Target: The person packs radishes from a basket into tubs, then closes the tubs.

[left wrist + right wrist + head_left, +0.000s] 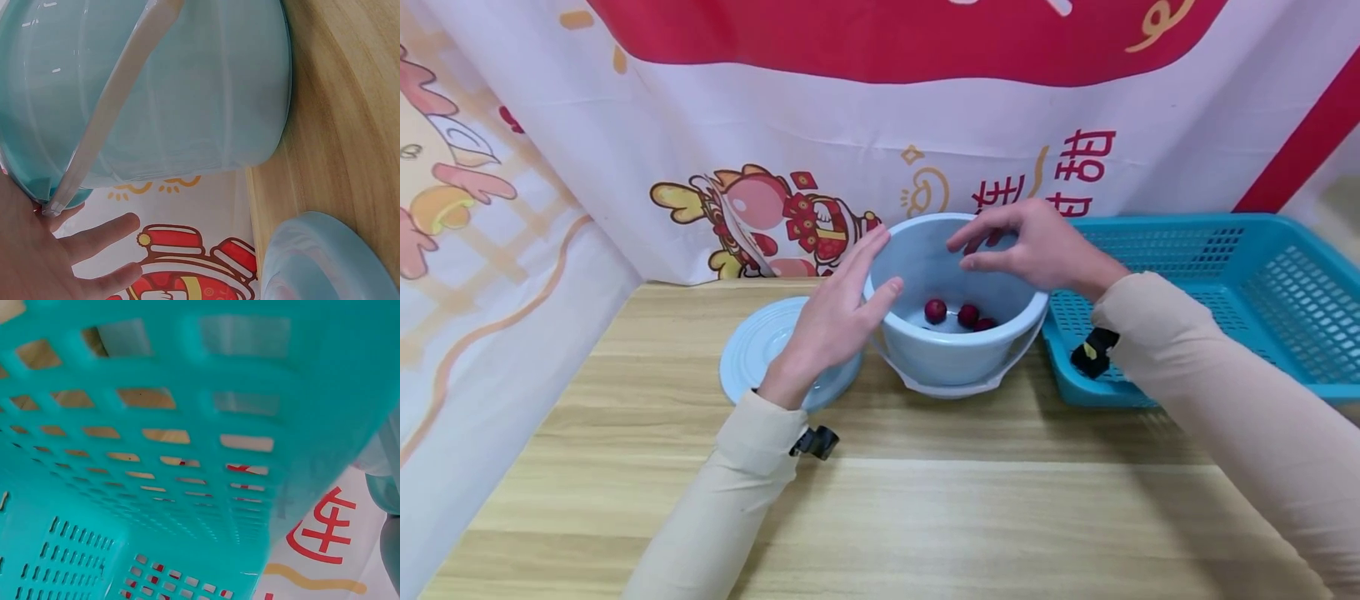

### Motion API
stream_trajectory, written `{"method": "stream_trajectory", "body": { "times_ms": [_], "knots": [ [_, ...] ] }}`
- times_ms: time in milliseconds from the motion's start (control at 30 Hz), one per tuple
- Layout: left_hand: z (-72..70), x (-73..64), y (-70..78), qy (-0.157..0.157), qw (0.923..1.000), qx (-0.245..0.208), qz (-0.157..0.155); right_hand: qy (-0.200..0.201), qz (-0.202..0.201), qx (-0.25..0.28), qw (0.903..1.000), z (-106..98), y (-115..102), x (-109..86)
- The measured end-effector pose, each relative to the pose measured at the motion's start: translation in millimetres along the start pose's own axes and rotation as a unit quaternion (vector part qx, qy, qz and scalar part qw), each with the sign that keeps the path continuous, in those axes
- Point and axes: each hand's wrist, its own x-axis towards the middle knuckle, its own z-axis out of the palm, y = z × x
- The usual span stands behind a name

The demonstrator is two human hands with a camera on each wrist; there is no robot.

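A light blue bucket [958, 360] stands upright on the table with its pale handle [119, 81] hanging down the near side. Several dark red round fruits [935, 312] lie at its bottom, partly hidden by the near rim. My left hand [844, 307] rests against the bucket's left rim with its fingers extended; in the left wrist view the fingers [103, 237] spread beside the bucket wall. Over the bucket's right rim reaches my right hand [1043, 246], fingers loosely bent above the opening, and nothing shows in its grasp.
A round light blue lid [747, 354] lies on the wooden table [925, 517], left of the bucket and partly under the left forearm. To the right stands a turquoise perforated basket [1262, 325], with the right forearm across its near left corner. Behind hangs a printed cloth [820, 117].
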Motion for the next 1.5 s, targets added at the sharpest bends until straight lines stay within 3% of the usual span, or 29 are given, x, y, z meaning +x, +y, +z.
{"method": "stream_trajectory", "body": {
  "times_ms": [233, 467, 833, 1000, 1233, 1500],
  "knots": [
    [-2.1, -0.6, -0.7, 0.001, 1.0, 0.002, 0.01, 0.025, 0.021, 0.035, 0.9989, -13, 0, -8.5],
    [-2.0, -0.7, -0.6, 0.003, 0.9999, 0.003, 0.01, 0.06, 0.041, 0.07, 0.9949, -32, 18, -21.7],
    [-1.9, -0.1, 0.2, 0.002, 1.0, -0.001, 0.007, 0.106, 0.113, 0.034, 0.9873, -60, 47, -42.6],
    [-1.2, -0.3, 0.0, 0.003, 1.0, -0.002, 0.006, 0.082, 0.155, 0.001, 0.9845, -72, 69, -48.4],
    [-1.2, -0.6, -1.5, 0.005, 1.0, 0.0, 0.006, 0.015, 0.215, -0.015, 0.9764, -84, 107, -59.4],
    [-0.5, 0.0, -1.6, 0.006, 1.0, 0.002, 0.007, -0.067, 0.224, -0.023, 0.9721, -93, 143, -76.0]
  ]
}}
